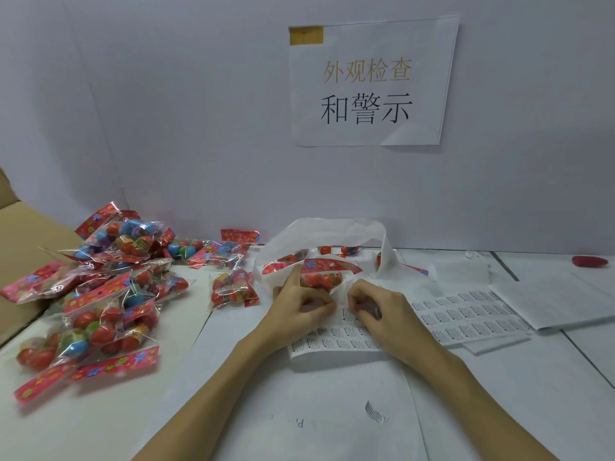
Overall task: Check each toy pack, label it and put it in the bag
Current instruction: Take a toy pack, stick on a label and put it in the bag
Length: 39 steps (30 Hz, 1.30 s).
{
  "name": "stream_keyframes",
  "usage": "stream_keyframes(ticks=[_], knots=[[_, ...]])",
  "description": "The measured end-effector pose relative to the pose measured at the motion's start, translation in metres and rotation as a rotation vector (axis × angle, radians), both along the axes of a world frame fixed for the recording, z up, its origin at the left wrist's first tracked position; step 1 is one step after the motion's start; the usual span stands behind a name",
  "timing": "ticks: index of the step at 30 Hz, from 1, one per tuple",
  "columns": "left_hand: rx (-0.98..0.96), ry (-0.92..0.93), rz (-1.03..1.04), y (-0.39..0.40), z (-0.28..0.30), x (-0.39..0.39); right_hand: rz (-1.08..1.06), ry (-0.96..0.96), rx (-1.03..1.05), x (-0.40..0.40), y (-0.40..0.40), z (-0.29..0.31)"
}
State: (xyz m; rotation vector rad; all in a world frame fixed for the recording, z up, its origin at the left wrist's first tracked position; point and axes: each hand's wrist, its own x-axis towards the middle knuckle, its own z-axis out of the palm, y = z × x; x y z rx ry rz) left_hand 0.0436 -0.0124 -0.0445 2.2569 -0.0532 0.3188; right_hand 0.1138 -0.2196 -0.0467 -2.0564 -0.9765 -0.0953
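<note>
A clear toy pack (321,278) with red balls and a red flowered header lies at the mouth of the white plastic bag (336,227). My left hand (299,302) grips this pack, index finger stretched along its left side. My right hand (377,309) sits just right of it, fingers curled, pinching a small warning label (347,315) at the top edge of the label sheet (336,339). More packs show inside the bag (288,260). A big pile of toy packs (106,294) lies to the left. One single pack (233,289) rests between the pile and my left hand.
More label sheets (466,316) and white papers (549,294) spread to the right. A red object (589,261) lies at the far right. A cardboard box (20,234) stands at the left edge. A loose label (376,412) lies near me. A paper sign (369,84) hangs on the wall.
</note>
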Motion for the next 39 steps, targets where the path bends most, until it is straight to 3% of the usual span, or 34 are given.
stream_keyframes(ticks=[39], knots=[[-0.028,-0.061,0.029,-0.0011,0.0053,-0.0016,-0.019,0.073,0.040,-0.0021,0.0011,0.0021]])
